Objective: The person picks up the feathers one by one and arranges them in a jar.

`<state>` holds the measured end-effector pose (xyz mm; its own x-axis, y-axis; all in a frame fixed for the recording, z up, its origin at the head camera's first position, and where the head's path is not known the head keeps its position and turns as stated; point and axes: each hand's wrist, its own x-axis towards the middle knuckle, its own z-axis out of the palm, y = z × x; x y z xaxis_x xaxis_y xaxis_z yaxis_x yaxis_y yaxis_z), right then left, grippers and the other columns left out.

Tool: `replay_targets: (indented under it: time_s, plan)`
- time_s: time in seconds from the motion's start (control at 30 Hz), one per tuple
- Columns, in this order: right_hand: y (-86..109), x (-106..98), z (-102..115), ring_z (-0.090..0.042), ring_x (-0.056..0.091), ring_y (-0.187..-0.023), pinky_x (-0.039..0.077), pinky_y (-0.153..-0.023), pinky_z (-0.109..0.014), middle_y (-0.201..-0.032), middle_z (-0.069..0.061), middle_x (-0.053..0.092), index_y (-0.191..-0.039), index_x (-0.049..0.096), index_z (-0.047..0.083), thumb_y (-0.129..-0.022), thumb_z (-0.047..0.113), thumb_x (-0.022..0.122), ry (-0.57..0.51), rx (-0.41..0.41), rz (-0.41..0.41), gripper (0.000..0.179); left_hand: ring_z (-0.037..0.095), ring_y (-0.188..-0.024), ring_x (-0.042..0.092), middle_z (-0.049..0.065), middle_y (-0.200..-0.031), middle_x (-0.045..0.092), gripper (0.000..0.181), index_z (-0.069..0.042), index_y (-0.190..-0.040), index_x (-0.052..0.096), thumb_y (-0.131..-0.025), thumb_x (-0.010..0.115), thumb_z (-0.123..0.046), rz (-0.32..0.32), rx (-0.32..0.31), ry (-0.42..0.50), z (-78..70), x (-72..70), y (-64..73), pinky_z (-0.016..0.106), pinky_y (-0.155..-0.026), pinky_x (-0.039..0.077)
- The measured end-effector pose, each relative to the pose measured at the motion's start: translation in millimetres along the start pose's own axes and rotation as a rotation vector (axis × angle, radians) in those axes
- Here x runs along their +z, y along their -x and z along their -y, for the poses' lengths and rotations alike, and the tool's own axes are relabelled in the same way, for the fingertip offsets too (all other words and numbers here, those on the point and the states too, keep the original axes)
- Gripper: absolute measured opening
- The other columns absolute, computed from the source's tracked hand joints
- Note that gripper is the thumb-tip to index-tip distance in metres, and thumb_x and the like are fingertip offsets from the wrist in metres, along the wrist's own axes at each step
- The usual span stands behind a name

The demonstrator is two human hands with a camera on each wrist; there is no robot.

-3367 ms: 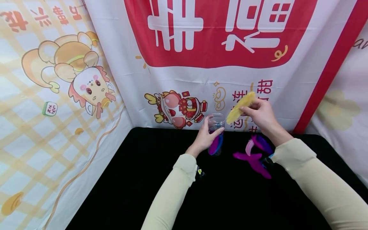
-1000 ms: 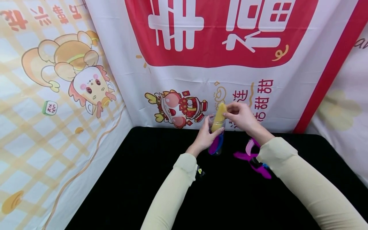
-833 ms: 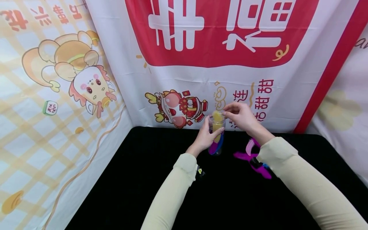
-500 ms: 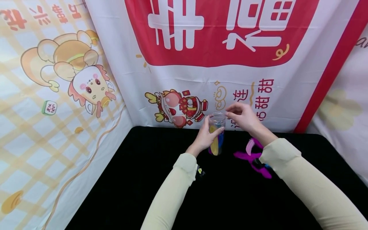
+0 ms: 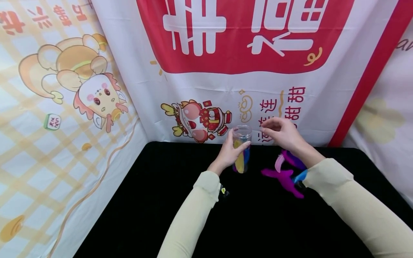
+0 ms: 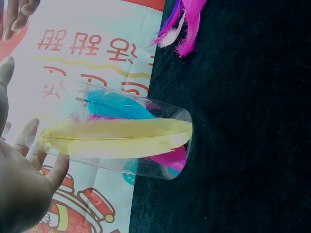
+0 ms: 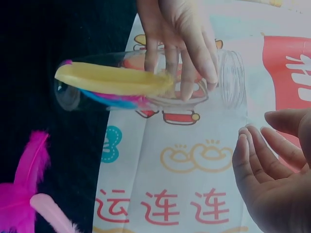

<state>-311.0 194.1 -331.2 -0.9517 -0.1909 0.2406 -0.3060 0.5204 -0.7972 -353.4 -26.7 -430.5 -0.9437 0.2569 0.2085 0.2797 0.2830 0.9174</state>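
Note:
My left hand [image 5: 227, 154] grips a clear, open-topped jar [image 5: 242, 132] with fingers and thumb round its upper part. It stands upright near the far edge of the black table. Inside, a yellow feather [image 6: 116, 138] leans along the wall, with a blue feather [image 6: 119, 104] and a magenta feather [image 6: 170, 158] behind it. Right of the jar's mouth, my right hand [image 5: 285, 134] hovers with loosely bent fingers and holds nothing. Below that hand lie loose feathers: a magenta one [image 5: 285, 179], a pale pink one [image 5: 279, 163] and a purple one [image 5: 295, 161], partly hidden by the right wrist.
A black cloth covers the table [image 5: 258, 222]. Right behind it hangs a white and red printed backdrop [image 5: 206, 86]. A checked cloth wall [image 5: 64, 150] closes off the left side.
The right hand brought the yellow feather from the right to the jar and let it drop inside. It then drew back to the right. The left hand kept its grip on the jar.

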Motion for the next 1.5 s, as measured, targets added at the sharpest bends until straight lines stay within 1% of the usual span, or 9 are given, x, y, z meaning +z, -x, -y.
replay_targets:
  time_s: [0.17,0.3,0.4,0.53,0.7,0.83,1.07,1.27,1.5]
  plan:
    - [5.2,-6.0,-7.7,-0.006,0.066,-0.086,0.055,-0.070,-0.024,-0.113,-0.021,0.071,-0.118,0.067,-0.002,-0.100,0.019,0.069,-0.013,-0.012,-0.009,0.028,0.029,-0.144,0.041,0.013,-0.154,0.043,0.080,-0.028,-0.156,0.026,-0.094,0.068,-0.055,0.000,-0.009,-0.003,0.0,-0.9,-0.7,0.050,-0.117,0.033]
    - [10.1,-9.9,-15.3,-0.004,0.065,-0.078,0.056,-0.067,-0.024,-0.104,-0.013,0.073,-0.116,0.067,-0.005,-0.099,0.014,0.069,-0.052,-0.020,-0.013,0.026,0.030,-0.144,0.041,0.014,-0.155,0.043,0.080,-0.028,-0.156,0.026,-0.095,0.069,-0.054,0.003,-0.007,0.005,-0.2,-1.9,-0.5,0.051,-0.117,0.033]
    - [14.2,-13.1,-20.8,-0.004,0.065,-0.077,0.056,-0.067,-0.024,-0.102,-0.010,0.073,-0.115,0.067,-0.005,-0.099,0.014,0.069,-0.058,-0.008,-0.010,0.025,0.030,-0.144,0.040,0.014,-0.155,0.042,0.080,-0.027,-0.157,0.026,-0.095,0.069,-0.054,0.005,-0.005,0.007,0.2,-2.4,-0.6,0.051,-0.117,0.033]
    - [18.8,-17.0,-28.9,-0.003,0.065,-0.082,0.057,-0.069,-0.024,-0.104,-0.011,0.072,-0.116,0.066,-0.004,-0.100,0.016,0.067,-0.046,0.007,0.006,0.025,0.030,-0.144,0.041,0.013,-0.154,0.042,0.080,-0.027,-0.157,0.026,-0.094,0.068,-0.055,0.003,-0.003,0.005,1.0,-2.4,-0.8,0.052,-0.117,0.033]
    - [25.1,-20.7,-37.6,-0.006,0.066,-0.083,0.057,-0.070,-0.024,-0.103,-0.012,0.071,-0.116,0.066,-0.007,-0.100,0.012,0.068,-0.044,0.006,0.005,0.025,0.030,-0.143,0.042,0.014,-0.153,0.043,0.080,-0.027,-0.157,0.026,-0.095,0.068,-0.055,0.003,-0.002,0.000,0.7,-2.4,-0.5,0.052,-0.117,0.033]
    - [28.2,-23.9,-44.9,-0.004,0.066,-0.083,0.057,-0.070,-0.024,-0.102,-0.011,0.071,-0.119,0.065,-0.007,-0.099,0.011,0.068,-0.017,0.031,0.005,0.026,0.031,-0.143,0.042,0.014,-0.153,0.043,0.080,-0.028,-0.157,0.026,-0.095,0.068,-0.055,0.000,-0.004,-0.007,-0.7,-2.6,-0.8,0.052,-0.117,0.034]
    - [34.4,-29.9,-58.4,0.000,0.065,-0.084,0.057,-0.073,-0.023,-0.112,-0.018,0.071,-0.120,0.065,-0.006,-0.101,0.015,0.066,0.020,0.078,0.036,0.029,0.030,-0.140,0.045,0.014,-0.149,0.046,0.080,-0.028,-0.156,0.026,-0.094,0.069,-0.054,-0.006,0.008,-0.017,-2.9,-3.3,-2.2,0.051,-0.116,0.035]
    - [44.7,-32.6,-71.2,0.001,0.065,-0.085,0.056,-0.074,-0.022,-0.118,-0.024,0.069,-0.120,0.066,-0.004,-0.101,0.018,0.067,0.047,0.094,0.026,0.028,0.028,-0.139,0.045,0.014,-0.148,0.047,0.078,-0.027,-0.156,0.027,-0.095,0.069,-0.053,-0.001,0.011,-0.020,-2.5,-2.6,-2.5,0.049,-0.116,0.036]
    - [54.3,-29.6,-87.2,-0.006,0.065,-0.089,0.055,-0.076,-0.027,-0.119,-0.020,0.069,-0.122,0.066,-0.001,-0.101,0.024,0.067,0.090,0.139,0.052,0.032,0.027,-0.137,0.046,0.014,-0.146,0.048,0.077,-0.026,-0.156,0.027,-0.096,0.068,-0.052,0.006,0.016,-0.022,0.2,-1.2,-1.7,0.049,-0.115,0.037]
